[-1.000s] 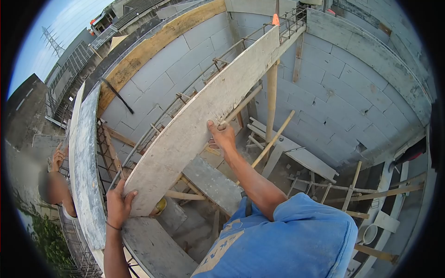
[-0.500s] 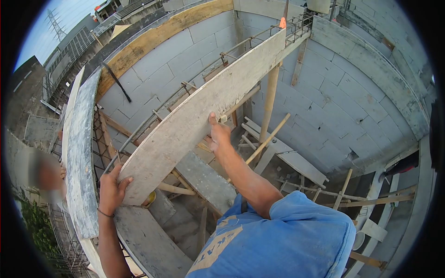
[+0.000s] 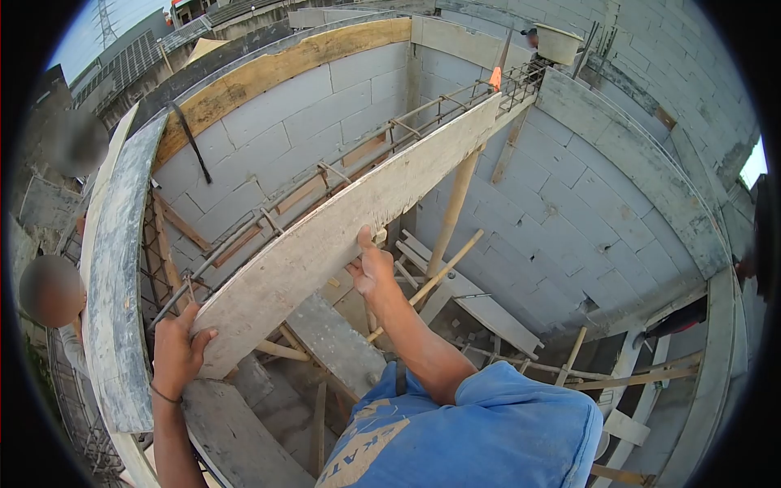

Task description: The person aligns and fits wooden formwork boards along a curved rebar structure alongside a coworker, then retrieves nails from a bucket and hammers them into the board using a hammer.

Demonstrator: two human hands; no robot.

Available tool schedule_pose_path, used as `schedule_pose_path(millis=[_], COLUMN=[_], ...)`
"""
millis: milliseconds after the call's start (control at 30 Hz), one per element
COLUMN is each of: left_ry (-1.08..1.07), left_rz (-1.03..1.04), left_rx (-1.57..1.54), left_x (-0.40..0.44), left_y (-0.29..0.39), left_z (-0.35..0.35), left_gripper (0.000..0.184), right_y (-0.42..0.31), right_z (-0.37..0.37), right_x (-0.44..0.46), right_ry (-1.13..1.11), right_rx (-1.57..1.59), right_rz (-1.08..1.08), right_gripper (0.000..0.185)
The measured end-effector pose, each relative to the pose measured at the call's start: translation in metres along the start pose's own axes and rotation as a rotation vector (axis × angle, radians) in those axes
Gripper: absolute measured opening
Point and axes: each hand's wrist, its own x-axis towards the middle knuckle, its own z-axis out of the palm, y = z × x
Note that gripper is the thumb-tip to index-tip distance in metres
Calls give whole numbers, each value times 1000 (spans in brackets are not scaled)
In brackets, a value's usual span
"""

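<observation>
A long, pale wooden board stands on edge, running from lower left to upper right beside a steel rebar cage. My left hand grips the board's near end, thumb on its face and fingers over the top edge. A dark band circles that wrist. Around the lower edge of the board's middle, my right hand is closed, thumb on the face and the other fingers partly hidden beneath. A small pale block shows beside that thumb. The board's far end reaches an orange-tipped piece.
Grey block walls surround a lower floor with bamboo poles and loose planks. A weathered board stands at left, with a co-worker beyond it. Another person is near a bucket at the far corner.
The view has shifted, bringing the far corner's bucket and person into sight. Both hands keep their places on the board. The co-worker at left has moved, and another blurred head shape shows above.
</observation>
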Motion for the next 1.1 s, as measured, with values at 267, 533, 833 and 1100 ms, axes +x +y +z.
schedule_pose_path(millis=[267,533,833,1100], left_ry=[5,-62,-52,-137], left_rz=[11,-95,-64,-88], left_rx=[43,54,-28,81], left_x=[-1,-2,2,-3], left_y=[3,5,3,-6], left_z=[-2,-4,-4,-4], left_gripper=[37,36,39,42], right_y=[34,56,57,62], right_z=[35,71,67,66], right_x=[-15,1,-1,-5], right_ry=[-9,183,104,-63], right_rx=[110,277,186,-8], right_rz=[42,-210,-270,-311], right_gripper=[107,101,101,100])
